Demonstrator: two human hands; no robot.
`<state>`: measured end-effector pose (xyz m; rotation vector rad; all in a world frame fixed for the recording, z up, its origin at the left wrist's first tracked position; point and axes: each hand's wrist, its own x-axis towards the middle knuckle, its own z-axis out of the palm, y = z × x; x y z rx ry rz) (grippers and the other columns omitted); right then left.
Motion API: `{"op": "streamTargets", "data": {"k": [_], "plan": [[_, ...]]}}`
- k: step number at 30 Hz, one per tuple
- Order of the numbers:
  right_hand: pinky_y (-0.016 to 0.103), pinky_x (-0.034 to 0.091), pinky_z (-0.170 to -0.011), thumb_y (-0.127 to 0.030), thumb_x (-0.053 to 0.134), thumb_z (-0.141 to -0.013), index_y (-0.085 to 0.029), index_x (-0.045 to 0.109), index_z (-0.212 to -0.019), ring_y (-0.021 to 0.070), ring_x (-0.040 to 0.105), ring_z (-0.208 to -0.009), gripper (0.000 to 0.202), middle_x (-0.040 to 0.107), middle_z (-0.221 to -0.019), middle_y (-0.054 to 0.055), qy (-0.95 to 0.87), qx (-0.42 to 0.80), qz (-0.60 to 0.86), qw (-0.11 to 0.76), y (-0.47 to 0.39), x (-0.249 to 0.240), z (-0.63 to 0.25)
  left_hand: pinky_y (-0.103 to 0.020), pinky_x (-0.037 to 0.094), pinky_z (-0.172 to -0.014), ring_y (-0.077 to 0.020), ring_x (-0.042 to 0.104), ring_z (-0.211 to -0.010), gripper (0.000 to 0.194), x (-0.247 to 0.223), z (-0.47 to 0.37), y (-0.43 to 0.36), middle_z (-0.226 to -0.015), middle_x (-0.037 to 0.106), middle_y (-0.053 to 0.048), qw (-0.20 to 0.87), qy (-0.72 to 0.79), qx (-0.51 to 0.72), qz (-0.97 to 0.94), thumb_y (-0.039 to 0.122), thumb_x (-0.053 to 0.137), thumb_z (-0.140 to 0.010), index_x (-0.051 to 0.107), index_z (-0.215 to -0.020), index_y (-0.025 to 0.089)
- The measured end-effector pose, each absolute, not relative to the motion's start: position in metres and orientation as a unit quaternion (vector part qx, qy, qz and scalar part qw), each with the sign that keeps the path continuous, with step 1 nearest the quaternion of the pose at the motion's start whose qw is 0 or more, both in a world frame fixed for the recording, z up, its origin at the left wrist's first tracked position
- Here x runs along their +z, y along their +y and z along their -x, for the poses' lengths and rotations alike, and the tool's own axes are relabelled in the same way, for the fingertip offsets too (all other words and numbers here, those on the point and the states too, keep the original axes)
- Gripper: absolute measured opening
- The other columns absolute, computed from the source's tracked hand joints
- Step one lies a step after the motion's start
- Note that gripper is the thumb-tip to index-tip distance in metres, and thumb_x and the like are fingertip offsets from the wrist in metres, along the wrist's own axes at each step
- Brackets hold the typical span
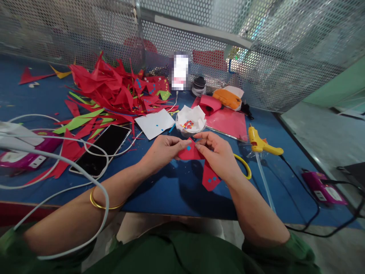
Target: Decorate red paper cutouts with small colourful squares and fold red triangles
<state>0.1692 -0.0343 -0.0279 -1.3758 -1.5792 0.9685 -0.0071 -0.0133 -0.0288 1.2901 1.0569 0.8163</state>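
Note:
In front of me a red piece of felt or stiff paper (pixel 186 154), dotted with small blue squares, is held up over the table. My left hand (pixel 164 151) is closed, its thumb and fingers pinching the piece's left end. Closed as well, my right hand (pixel 218 154) grips the piece near its upper right, the fingertips close together; whether something tiny is between them I cannot tell. A lower flap with blue squares (pixel 211 179) hangs beneath my right palm. Just beyond my fingertips stands a paper-lined bowl (pixel 196 113) containing small red, yellow and blue bits.
Red and green scraps (pixel 114 89) pile at the back left. A dark phone (pixel 104 146) lies under white cables. A white card (pixel 155 123) sits left of the bowl. On the right are a yellow glue gun (pixel 261 142), a yellow ring (pixel 245 165) and a purple power strip (pixel 325 186).

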Motion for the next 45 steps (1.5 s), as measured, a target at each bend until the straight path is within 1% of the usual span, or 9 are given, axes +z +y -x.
{"op": "streamTargets", "data": {"k": [9, 14, 18, 23, 27, 31, 34, 39, 45], "plan": [[0.031, 0.046, -0.068, -0.025, 0.058, -0.084, -0.019, 0.062, -0.106, 0.0145, 0.06, -0.073, 0.024, 0.066, -0.079, 0.0, -0.643, 0.365, 0.543, 0.397, -0.035, -0.029, -0.169, -0.019, 0.043, -0.049, -0.0084, 0.054, -0.05, 0.023, -0.035, 0.008, -0.01, -0.055, 0.061, 0.001, 0.585, 0.441, 0.349, -0.584, 0.032, 0.074, -0.074, 0.065, -0.06, 0.016], [0.03, 0.045, -0.067, -0.023, 0.056, -0.084, -0.019, 0.061, -0.106, 0.0139, 0.058, -0.069, 0.022, 0.063, -0.075, -0.002, -0.648, 0.342, 0.544, 0.41, -0.033, -0.03, -0.17, -0.021, 0.051, -0.054, -0.015, 0.069, -0.06, 0.025, -0.032, 0.008, -0.009, -0.062, 0.069, -0.002, 0.621, 0.452, 0.317, -0.557, 0.04, 0.071, -0.079, 0.069, -0.075, 0.015], [0.032, 0.048, -0.07, -0.023, 0.056, -0.085, -0.02, 0.06, -0.105, 0.0151, 0.061, -0.071, 0.021, 0.066, -0.076, -0.001, -0.659, 0.309, 0.557, 0.4, -0.028, -0.034, -0.17, -0.018, 0.048, -0.05, -0.015, 0.071, -0.058, 0.017, -0.029, 0.01, -0.008, -0.057, 0.067, 0.0, 0.634, 0.451, 0.303, -0.55, 0.031, 0.074, -0.078, 0.068, -0.078, 0.015], [0.043, 0.049, -0.088, -0.03, 0.063, -0.085, -0.021, 0.059, -0.111, 0.0252, 0.066, -0.099, 0.027, 0.071, -0.109, 0.01, -0.701, 0.135, 0.56, 0.419, -0.034, -0.025, -0.169, -0.018, 0.05, -0.051, -0.0125, 0.068, -0.055, 0.022, -0.032, 0.013, -0.003, -0.058, 0.068, 0.0, 0.635, 0.463, 0.347, -0.513, 0.033, 0.078, -0.075, 0.067, -0.077, 0.015], [0.04, 0.047, -0.083, -0.029, 0.066, -0.086, -0.025, 0.06, -0.085, 0.0228, 0.064, -0.083, 0.008, 0.069, -0.085, 0.003, -0.714, -0.038, 0.576, 0.396, -0.069, 0.006, -0.172, -0.017, 0.052, -0.053, -0.0119, 0.069, -0.058, 0.024, -0.032, 0.015, 0.0, -0.063, 0.07, 0.0, 0.641, 0.465, 0.374, -0.482, 0.035, 0.08, -0.073, 0.068, -0.079, 0.014], [0.036, 0.044, -0.076, -0.029, 0.065, -0.088, -0.026, 0.062, -0.077, 0.0206, 0.062, -0.074, 0.012, 0.068, -0.075, 0.0, -0.712, -0.112, 0.579, 0.382, -0.095, 0.027, -0.209, -0.017, 0.054, -0.055, -0.0117, 0.07, -0.061, 0.025, -0.031, 0.017, 0.001, -0.066, 0.071, 0.0, 0.657, 0.456, 0.377, -0.468, 0.033, 0.083, -0.071, 0.069, -0.082, 0.015], [0.041, 0.043, -0.082, -0.031, 0.056, -0.093, -0.026, 0.068, -0.082, 0.0252, 0.065, -0.082, 0.017, 0.072, -0.084, 0.005, -0.685, -0.176, 0.645, 0.291, -0.086, 0.022, -0.27, -0.016, 0.054, -0.056, -0.0109, 0.07, -0.062, 0.024, -0.03, 0.018, 0.001, -0.069, 0.072, 0.0, 0.669, 0.443, 0.369, -0.469, 0.031, 0.084, -0.069, 0.07, -0.081, 0.015], [0.043, 0.044, -0.091, -0.008, 0.045, -0.083, -0.011, 0.058, -0.128, 0.0316, 0.061, -0.116, 0.047, 0.064, -0.13, 0.019, -0.704, -0.204, 0.679, 0.047, -0.046, -0.011, -0.364, -0.018, 0.055, -0.06, -0.0106, 0.071, -0.064, 0.022, -0.031, 0.02, 0.002, -0.07, 0.073, 0.0, 0.676, 0.434, 0.367, -0.47, 0.028, 0.085, -0.067, 0.07, -0.079, 0.017], [0.04, 0.043, -0.088, -0.005, 0.046, -0.079, -0.015, 0.061, -0.123, 0.0291, 0.062, -0.113, 0.048, 0.068, -0.127, 0.013, -0.731, -0.203, 0.65, -0.036, -0.028, -0.036, -0.378, -0.018, 0.056, -0.062, -0.0114, 0.071, -0.065, 0.023, -0.031, 0.019, 0.003, -0.073, 0.074, -0.001, 0.686, 0.441, 0.361, -0.453, 0.022, 0.085, -0.067, 0.07, -0.082, 0.015]]}}
